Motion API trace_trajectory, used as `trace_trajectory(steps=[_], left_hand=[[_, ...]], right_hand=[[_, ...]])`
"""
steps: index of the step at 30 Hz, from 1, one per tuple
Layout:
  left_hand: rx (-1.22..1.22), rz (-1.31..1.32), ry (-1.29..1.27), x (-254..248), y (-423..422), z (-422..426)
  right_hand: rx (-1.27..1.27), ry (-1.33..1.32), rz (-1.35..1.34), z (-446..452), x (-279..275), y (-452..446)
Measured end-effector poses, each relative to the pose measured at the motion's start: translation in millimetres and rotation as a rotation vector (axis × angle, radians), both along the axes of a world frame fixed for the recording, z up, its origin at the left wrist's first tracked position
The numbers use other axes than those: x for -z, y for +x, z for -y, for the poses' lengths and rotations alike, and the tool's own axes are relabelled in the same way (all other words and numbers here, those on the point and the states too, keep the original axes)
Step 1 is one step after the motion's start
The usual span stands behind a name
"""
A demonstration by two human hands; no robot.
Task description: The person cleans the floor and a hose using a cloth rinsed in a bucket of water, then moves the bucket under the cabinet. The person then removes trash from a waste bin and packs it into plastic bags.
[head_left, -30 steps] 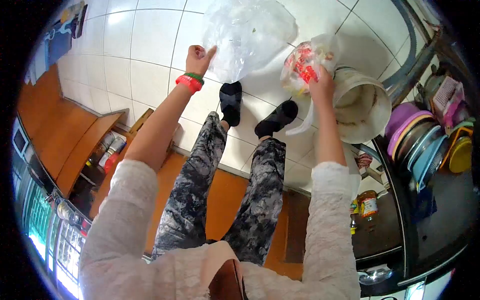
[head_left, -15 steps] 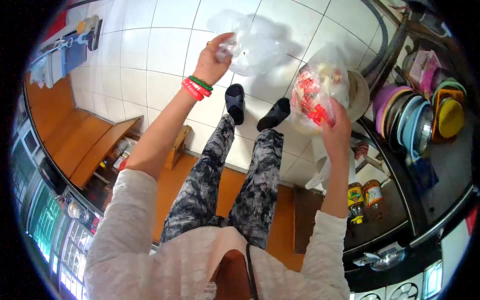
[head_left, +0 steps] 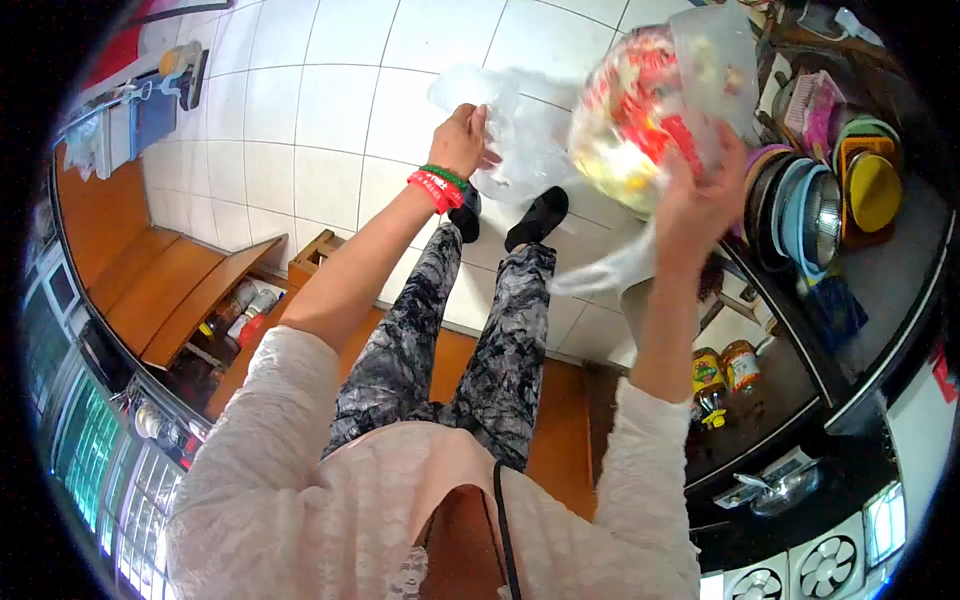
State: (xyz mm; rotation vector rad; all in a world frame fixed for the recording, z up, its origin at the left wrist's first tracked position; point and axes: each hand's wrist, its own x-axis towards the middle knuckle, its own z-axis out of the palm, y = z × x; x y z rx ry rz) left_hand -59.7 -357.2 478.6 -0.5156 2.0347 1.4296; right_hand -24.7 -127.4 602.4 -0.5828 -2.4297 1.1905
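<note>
My left hand [head_left: 463,143], with red and green bands at its wrist, has its fingers closed on a thin clear plastic bag [head_left: 525,150] that hangs over the tiled floor. A full transparent bag [head_left: 640,110] with red, white and yellowish contents is in the grip of my right hand [head_left: 705,185]. This full bag is larger in view and to the right of the clear one. A loose whitish strip of plastic [head_left: 605,272] trails below my right hand.
Basins and colanders [head_left: 800,215] stand stacked at the right, near a yellow round lid [head_left: 874,193]. Two bottles [head_left: 708,378] lie on the dark shelf below them. An open wooden cabinet door [head_left: 215,300] is at the left. My feet are on white tiles [head_left: 335,105].
The full bag has been lifted up and to the right, away from the white bucket, and looks bigger. My left hand has moved right, and its clear bag is now more crumpled.
</note>
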Motion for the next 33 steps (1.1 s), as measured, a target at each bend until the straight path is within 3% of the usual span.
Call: trace_trajectory(steps=[2,4,5,7,8,12,14,16,19,22,24,26,27,31,33], left_hand=[[-0.121,0.069,0.084,6.9,-8.8,-11.4],[-0.362,0.223,0.242,17.5,-18.2,-19.8],[-0.308,0.169,0.188,14.7,-24.8,-23.4],[0.084,-0.155,-0.324,31.0,-48.7,-15.3],[-0.021,-0.136,-0.36,22.4,-59.6,-19.5],[0.153,-0.288,-0.408,43.5,-80.9,-13.5],[0.118,-0.185,-0.217,31.8,-85.1,-17.0],[0.226,-0.1,-0.216,18.4,-87.1,-21.8],[0.399,-0.18,-0.297,22.6,-83.0,-22.6],[0.436,-0.346,-0.129,10.1,-79.0,-19.2],[0.425,-0.416,-0.094,1.2,-84.9,-14.9],[0.803,-0.455,-0.189,-9.9,-89.8,-12.2],[0.914,-0.632,-0.193,-16.0,-85.8,-13.1],[1.103,-0.812,-0.171,-60.6,-60.1,-9.9],[1.175,-0.954,-0.251,-82.4,-35.9,-15.2]], right_hand=[[0.088,0.004,0.045,26.6,5.5,-10.7],[0.114,-0.18,-0.155,46.3,23.7,-8.2],[0.12,-0.182,-0.154,53.9,30.3,-4.2],[0.156,-0.424,-0.177,67.1,44.3,2.6],[0.16,-0.43,-0.178,73.4,52.3,6.3],[-0.088,-0.445,0.014,98.0,81.6,24.5],[-0.201,-0.434,0.085,102.4,89.5,35.6],[-0.28,-0.425,0.108,107.5,94.2,43.5],[-0.38,-0.43,0.165,110.2,90.7,47.3],[-0.446,-0.397,0.147,106.5,82.0,42.1],[-0.534,-0.478,0.326,104.7,71.1,37.6],[-0.465,-0.475,0.327,102.6,65.7,31.7],[-0.398,-0.471,0.331,101.3,63.2,29.6],[-0.296,-0.639,0.356,92.9,56.5,21.4],[-0.35,-0.565,0.382,85.8,58.4,19.6]])
